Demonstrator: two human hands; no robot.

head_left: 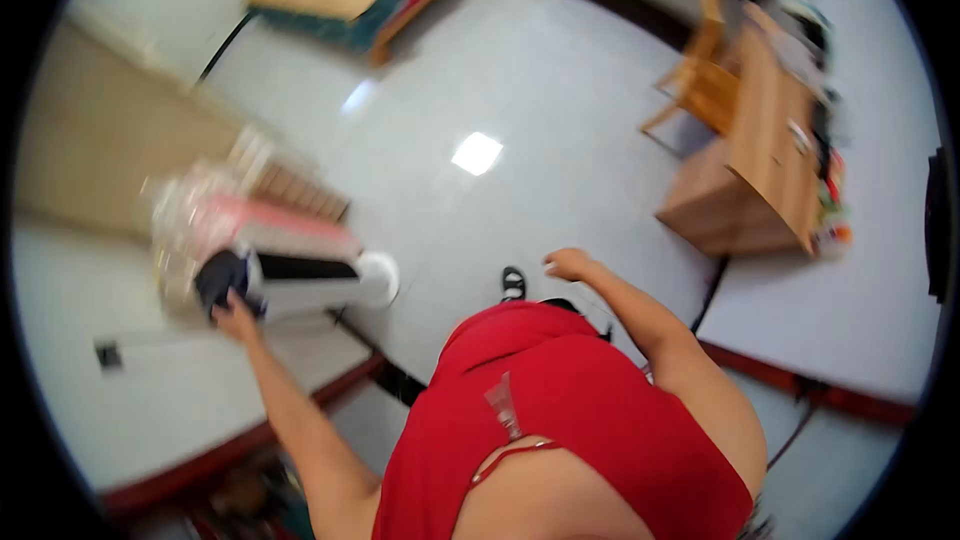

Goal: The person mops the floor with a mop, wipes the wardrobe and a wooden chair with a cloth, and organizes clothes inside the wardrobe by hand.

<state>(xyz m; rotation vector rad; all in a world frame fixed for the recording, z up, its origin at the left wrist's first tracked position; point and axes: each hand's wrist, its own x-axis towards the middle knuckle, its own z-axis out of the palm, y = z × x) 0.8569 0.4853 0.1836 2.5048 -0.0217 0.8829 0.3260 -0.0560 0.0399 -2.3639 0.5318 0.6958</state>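
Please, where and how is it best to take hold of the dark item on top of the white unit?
The dark item is probably best gripped by its near edge, from the camera side, where the left hand is. It looks rounded, at the white unit's top end, and plastic-wrapped things lie on its far side. Blur hides whether it has a handle.

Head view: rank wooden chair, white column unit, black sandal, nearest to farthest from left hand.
1. White column unit: at left, by the left hand
2. Black sandal: near picture centre
3. Wooden chair: upper right
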